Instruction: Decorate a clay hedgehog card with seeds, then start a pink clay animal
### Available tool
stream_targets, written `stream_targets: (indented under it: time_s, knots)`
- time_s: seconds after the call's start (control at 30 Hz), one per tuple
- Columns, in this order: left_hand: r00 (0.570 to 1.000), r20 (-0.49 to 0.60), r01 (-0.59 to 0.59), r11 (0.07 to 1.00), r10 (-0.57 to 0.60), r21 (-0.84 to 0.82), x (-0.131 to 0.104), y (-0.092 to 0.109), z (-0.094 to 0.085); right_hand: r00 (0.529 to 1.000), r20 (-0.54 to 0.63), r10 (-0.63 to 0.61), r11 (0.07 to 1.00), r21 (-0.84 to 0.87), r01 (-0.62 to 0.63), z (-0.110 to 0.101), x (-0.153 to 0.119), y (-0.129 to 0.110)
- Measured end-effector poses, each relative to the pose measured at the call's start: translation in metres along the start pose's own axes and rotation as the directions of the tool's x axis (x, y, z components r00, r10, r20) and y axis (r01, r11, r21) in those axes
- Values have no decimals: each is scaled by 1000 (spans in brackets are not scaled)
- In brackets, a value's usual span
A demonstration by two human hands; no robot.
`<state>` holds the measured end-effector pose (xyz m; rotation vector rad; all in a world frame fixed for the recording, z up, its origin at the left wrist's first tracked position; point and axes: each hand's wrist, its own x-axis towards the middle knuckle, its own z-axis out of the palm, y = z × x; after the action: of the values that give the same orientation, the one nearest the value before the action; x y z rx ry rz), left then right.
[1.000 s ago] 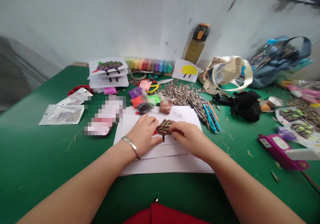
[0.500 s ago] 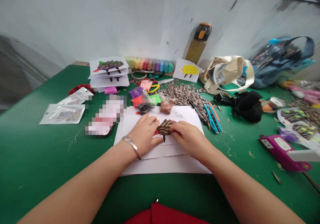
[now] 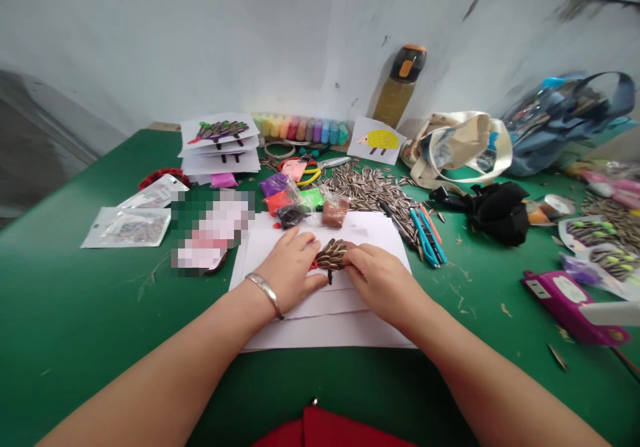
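White paper sheets lie stacked before me. On the top one is a seed figure, rows of striped seeds with a red piece at its left and a dark leg below. My left hand, with a silver bracelet at the wrist, rests on the paper left of the figure, thumb and fingers apart and nothing held. At the figure's right edge, my right hand has its thumb and index finger pressed together against the seeds; whatever is between the fingertips is hidden.
Behind the paper lie bagged coloured clay, a heap of seeds and a blue cutter. Finished seed pictures are at back left. A bottle, cloth bag and purple glue gun stand or lie rightward.
My right hand has shifted very slightly at the figure's right edge. My left hand stays on the paper, and the whole view has moved a little.
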<state>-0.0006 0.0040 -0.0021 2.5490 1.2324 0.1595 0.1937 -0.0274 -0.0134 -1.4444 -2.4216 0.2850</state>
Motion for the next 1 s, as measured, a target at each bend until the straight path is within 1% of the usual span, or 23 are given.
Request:
stream_targets:
  time_s: [0.23,0.37,0.57,0.7,0.77,0.87,0.93,1.0]
  knots:
    - [999,-30,-17,1000,17,-23,0,-1,1,1000,-18,12,999,34,-12,7,1,-1]
    - [1000,-27,-16,1000,15,-26,0,-2,2,999,-5,43,998,49,-43,8,1,-4]
    - [998,-56,-41,998,39,-39,0,-4,4,999,6,46,996,73,-46,13,1,-4]
    - [998,-50,-42,999,41,-29,0,-3,3,999,10,49,995,89,-50,5,2,-2]
    - [999,-39,-31,999,30,-26,0,-3,3,996,26,80,994,69,-81,-2,1,0]
    - [999,-44,-28,999,27,-30,0,-3,3,988,80,131,990,32,-134,-10,0,2]
    - [998,-52,-36,999,34,-34,0,-3,3,985,105,140,990,19,-143,-11,1,2]
    - [998,-49,-39,998,38,-38,0,-3,2,986,104,134,991,8,-135,-9,1,2]
